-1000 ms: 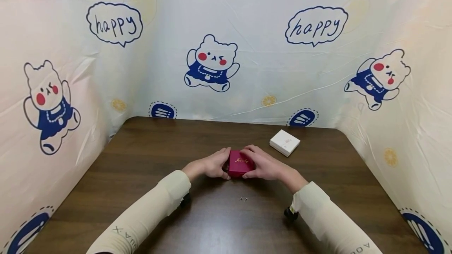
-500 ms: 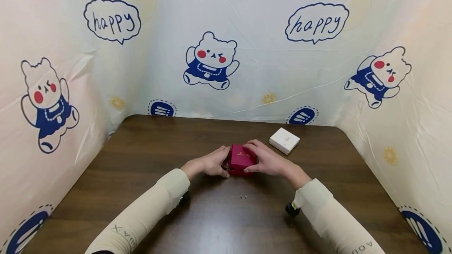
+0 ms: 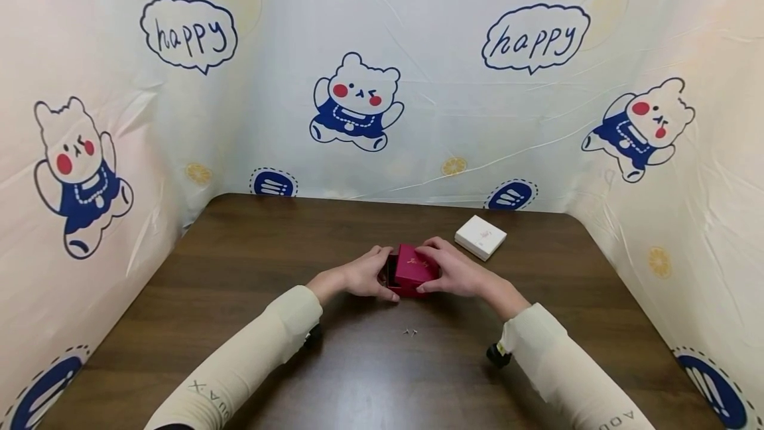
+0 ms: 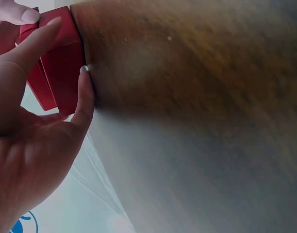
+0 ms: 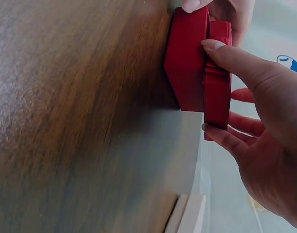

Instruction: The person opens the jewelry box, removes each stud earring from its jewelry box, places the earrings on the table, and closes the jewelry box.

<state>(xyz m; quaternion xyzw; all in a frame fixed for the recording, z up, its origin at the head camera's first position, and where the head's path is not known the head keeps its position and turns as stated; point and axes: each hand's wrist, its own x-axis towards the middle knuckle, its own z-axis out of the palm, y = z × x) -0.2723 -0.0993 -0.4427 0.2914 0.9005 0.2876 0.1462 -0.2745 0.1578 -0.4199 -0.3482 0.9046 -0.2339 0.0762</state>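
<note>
1. Left hand [image 3: 361, 275]: clamped on red jewelry-box base [image 5: 186, 58], middle of desk [image 3: 268, 241], toward far edge.
2. Red lid [image 3: 414, 269]: offset right over base; dark interior [image 3: 391, 271] bared on left.
3. Right hand [image 3: 458, 273]: grips lid from its right, nearer than left hand.

Dark wood-grain table [image 3: 251, 251]: red box [image 3: 413, 272], white box [image 3: 480, 237] behind right, tiny shiny pieces [image 3: 414, 332] in front.
</note>
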